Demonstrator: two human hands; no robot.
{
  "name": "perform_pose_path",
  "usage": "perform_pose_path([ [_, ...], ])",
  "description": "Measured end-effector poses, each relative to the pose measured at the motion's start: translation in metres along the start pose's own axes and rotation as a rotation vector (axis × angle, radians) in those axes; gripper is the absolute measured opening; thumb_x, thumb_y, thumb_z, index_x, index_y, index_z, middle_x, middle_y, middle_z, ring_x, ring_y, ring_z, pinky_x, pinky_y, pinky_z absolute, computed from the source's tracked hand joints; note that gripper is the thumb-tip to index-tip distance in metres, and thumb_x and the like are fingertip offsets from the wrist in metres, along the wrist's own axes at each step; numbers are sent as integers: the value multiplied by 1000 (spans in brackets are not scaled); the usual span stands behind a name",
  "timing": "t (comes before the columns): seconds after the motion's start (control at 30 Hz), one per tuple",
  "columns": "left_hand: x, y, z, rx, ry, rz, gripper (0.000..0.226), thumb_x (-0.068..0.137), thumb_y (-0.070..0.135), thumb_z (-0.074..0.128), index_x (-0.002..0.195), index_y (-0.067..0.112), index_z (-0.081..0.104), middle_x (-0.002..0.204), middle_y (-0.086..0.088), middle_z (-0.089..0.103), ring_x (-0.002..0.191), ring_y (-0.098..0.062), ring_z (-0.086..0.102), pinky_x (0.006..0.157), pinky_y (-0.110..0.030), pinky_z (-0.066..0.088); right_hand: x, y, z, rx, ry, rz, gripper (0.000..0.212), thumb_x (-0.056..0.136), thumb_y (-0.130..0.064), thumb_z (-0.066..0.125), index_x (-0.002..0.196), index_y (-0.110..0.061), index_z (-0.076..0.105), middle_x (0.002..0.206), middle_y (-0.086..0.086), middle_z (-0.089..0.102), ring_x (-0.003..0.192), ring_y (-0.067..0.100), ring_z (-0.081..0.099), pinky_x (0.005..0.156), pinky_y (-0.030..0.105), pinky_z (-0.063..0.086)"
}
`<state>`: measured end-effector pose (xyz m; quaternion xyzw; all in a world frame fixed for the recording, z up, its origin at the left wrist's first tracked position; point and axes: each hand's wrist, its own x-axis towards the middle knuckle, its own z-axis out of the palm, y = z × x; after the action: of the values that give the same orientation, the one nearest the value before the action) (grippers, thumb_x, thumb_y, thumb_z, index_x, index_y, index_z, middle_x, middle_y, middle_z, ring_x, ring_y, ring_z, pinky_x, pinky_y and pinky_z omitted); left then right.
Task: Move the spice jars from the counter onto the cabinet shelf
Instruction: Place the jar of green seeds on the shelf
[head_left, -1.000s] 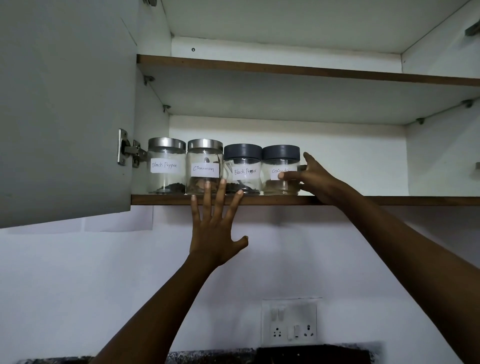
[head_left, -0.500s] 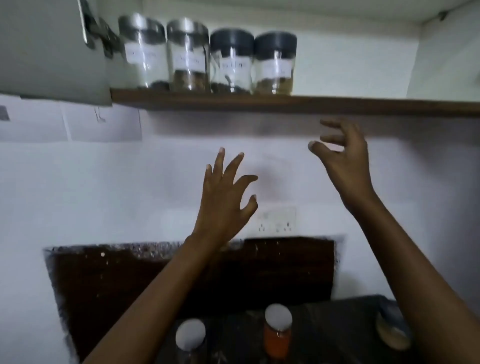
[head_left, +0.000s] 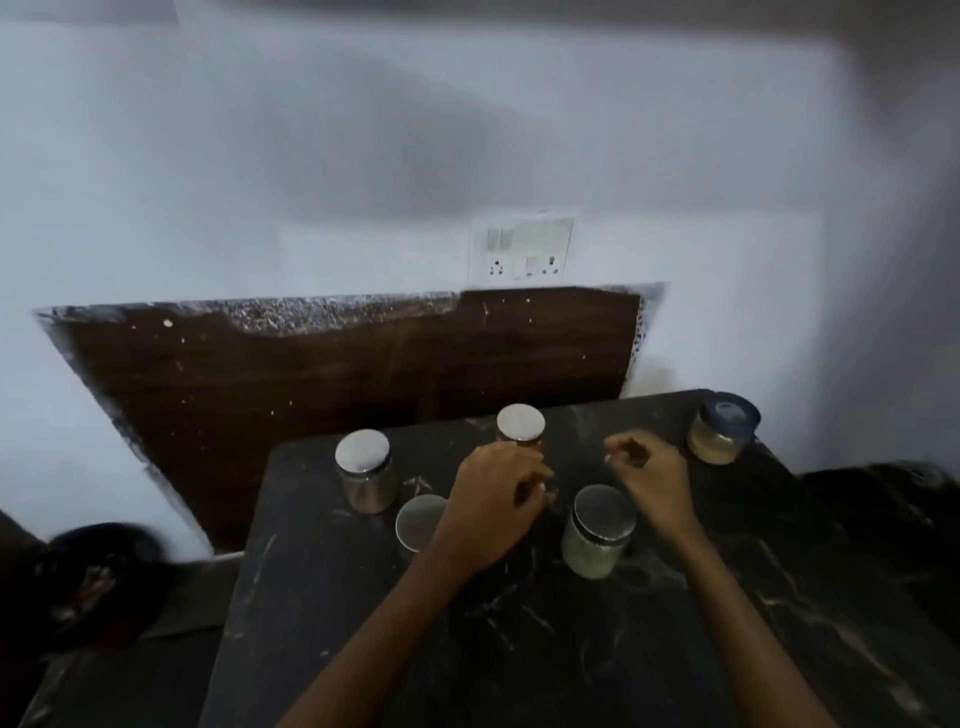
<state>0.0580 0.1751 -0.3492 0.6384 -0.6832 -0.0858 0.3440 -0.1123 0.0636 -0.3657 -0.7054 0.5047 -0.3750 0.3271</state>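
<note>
Spice jars (head_left: 597, 540) stand on the tabletop (head_left: 571, 649) below the wall socket (head_left: 522, 249). The left hand (head_left: 493, 504) and right hand (head_left: 649, 478) hover over them, loosely curled and empty. The glass looks rigid, slick and breakable, so grip round the body.

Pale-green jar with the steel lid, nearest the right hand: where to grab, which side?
Probably best: wrap the right hand round the glass body of the pale-green jar, below its lid, coming from its right. It stands upright, the right hand is nearest on that side, and the left hand crowds the other.

A home kitchen: spice jars (head_left: 598, 531) on dark stone counter (head_left: 571, 649), wall socket (head_left: 522, 249).
</note>
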Motion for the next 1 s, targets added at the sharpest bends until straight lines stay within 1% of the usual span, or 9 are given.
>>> perform_pose_path([
  [0.1,-8,-2,21,-108,-121,-112,22,90,20,55,109,19,65,117,4,63,112,-5,51,99,-20,36,-9,42,12,-91,-65,144,29,78,-1,67,107,-5,64,112,13,61,106,25,58,92,31,46],
  [0.23,-13,-4,39,-148,-250,-177,24,91,16,54,113,15,64,118,0,62,111,-8,53,98,-20,36,-19,78,26,-197,-199,272,63,70,-21,79,127,-15,51,132,10,43,123,29,42,102,42,41],
  [0.3,-15,-8,44,-142,-304,-205,25,92,17,53,114,15,62,120,-1,61,111,-9,53,99,-23,38,-25,82,32,-148,-236,298,77,67,-19,81,134,-16,43,140,9,33,128,29,36,105,47,40],
  [0.37,-16,-12,48,-133,-336,-230,25,92,18,52,116,16,61,121,-1,61,112,-9,53,99,-24,39,-28,83,36,-102,-234,256,84,65,-11,82,137,-12,38,143,11,30,131,28,35,108,45,37],
  [0.5,-21,-17,52,-190,-367,-281,27,93,18,51,119,17,59,124,0,59,113,-7,53,101,-27,41,-30,84,37,-51,-170,257,78,65,-8,82,134,-10,44,138,12,39,127,26,42,100,34,40],
  [0.7,-25,-15,53,-391,-301,-413,46,92,17,55,136,20,42,139,-2,47,127,-15,44,101,-24,36,-26,63,22,67,-219,260,67,66,-26,82,127,-18,55,136,6,50,122,21,48,98,37,46],
  [0.8,-27,-12,48,-530,-251,-461,58,90,21,58,141,24,31,146,-3,37,131,-20,38,105,-33,36,-28,37,7,159,-255,220,60,69,-32,77,125,-20,58,132,4,56,117,18,54,96,36,48],
  [0.9,-31,-9,39,-668,-202,-504,59,90,23,58,140,30,28,146,-3,34,133,-22,37,109,-44,35,-32,5,-8,246,-278,212,52,75,-32,71,124,-20,58,127,3,58,110,17,59,91,35,51],
  [1.0,-37,-1,28,-803,-181,-515,56,89,28,59,136,36,29,145,-3,36,131,-22,39,108,-45,37,-36,-24,-21,301,-293,220,47,77,-38,64,122,-26,59,125,1,57,111,19,57,91,39,51],
])
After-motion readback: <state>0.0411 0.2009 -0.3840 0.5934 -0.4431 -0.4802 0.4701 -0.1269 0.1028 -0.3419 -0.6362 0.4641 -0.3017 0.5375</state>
